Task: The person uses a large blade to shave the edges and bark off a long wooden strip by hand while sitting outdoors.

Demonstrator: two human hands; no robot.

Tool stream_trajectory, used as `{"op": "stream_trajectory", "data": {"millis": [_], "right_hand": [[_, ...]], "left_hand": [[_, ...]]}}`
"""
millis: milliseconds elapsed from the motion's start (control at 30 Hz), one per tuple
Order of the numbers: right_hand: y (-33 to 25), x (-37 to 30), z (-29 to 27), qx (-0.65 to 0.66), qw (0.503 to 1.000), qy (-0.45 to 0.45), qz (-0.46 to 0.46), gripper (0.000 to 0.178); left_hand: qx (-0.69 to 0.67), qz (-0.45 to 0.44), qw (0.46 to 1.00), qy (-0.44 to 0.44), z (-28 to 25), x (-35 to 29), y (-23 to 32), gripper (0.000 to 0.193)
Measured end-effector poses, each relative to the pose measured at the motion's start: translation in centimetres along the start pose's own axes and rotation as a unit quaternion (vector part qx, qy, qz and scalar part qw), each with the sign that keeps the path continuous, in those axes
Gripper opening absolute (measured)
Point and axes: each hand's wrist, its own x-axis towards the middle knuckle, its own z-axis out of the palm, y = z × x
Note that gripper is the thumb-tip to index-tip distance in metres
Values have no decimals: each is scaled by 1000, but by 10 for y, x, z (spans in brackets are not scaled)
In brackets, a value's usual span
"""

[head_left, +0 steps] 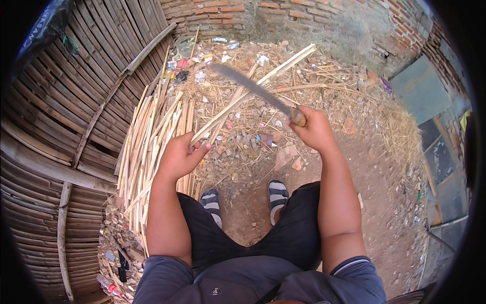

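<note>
My left hand (pixel 182 155) is closed round the near end of a long pale bamboo strip (pixel 238 100), which slants away up to the right. In my right hand (pixel 314 128) is the wooden handle of a machete (pixel 258 91). Its long dark blade points to the upper left and passes over the strip in this view; whether they touch I cannot tell. Beside my left forearm lies a pile of split bamboo strips (pixel 152 121), most of them running away from me. A few loose strips (pixel 309 86) rest on the littered ground farther off.
A wall of weathered bamboo slats (pixel 96 61) rises on the left. At the back stands a brick wall (pixel 283 23). Straw, rubble and scraps cover the ground (pixel 243 167). Grey panels (pixel 422 91) lean at the right. A plastic bottle (pixel 109 285) lies at lower left.
</note>
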Motion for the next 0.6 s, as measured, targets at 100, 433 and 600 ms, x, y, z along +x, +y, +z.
{"op": "stream_trajectory", "data": {"millis": [100, 433, 600], "right_hand": [[12, 3, -12, -26, 997, 54, 51, 30], [-22, -9, 11, -65, 992, -41, -102, 25], [14, 2, -9, 3, 998, 54, 22, 28]], "left_hand": [[2, -9, 1000, -1, -3, 1, 2, 45], [-13, -18, 1000, -14, 1, -1, -5, 47], [-21, -20, 1000, -6, -2, 1, 2, 44]]}}
